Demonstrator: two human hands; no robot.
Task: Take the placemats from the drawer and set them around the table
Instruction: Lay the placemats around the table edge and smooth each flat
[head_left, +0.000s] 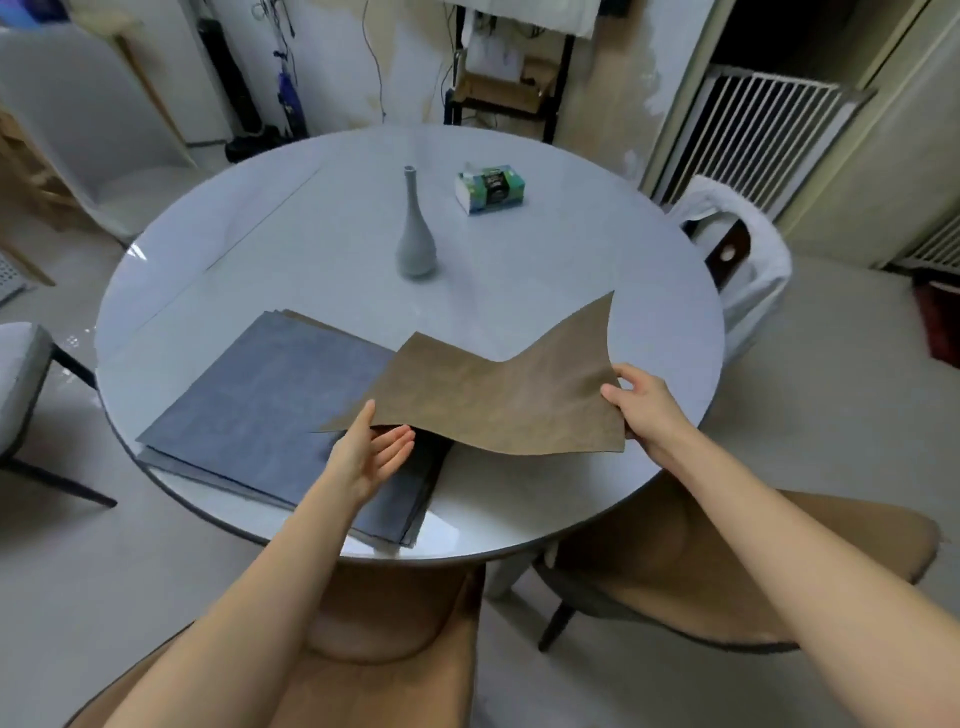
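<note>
The limp brown leather-like placemat (498, 395) sags in mid-air at the lower centre of the frame, so it may fold over on itself or drag the stack of blue-grey placemats (270, 410) lying under its left part askew, towards the near rim of the round glossy white table (519, 525). Swung further back, its raised far corner could, I judge, tip the slim grey long-necked vase (414, 234) standing mid-table. The left hand (371, 452) is spread, palm up, fingers straight, thumb touching the mat's near left corner from below. The right hand (647, 410) pinches the mat's right edge, thumb on top. The green tissue pack (490, 191) sits beyond the vase, upper centre.
</note>
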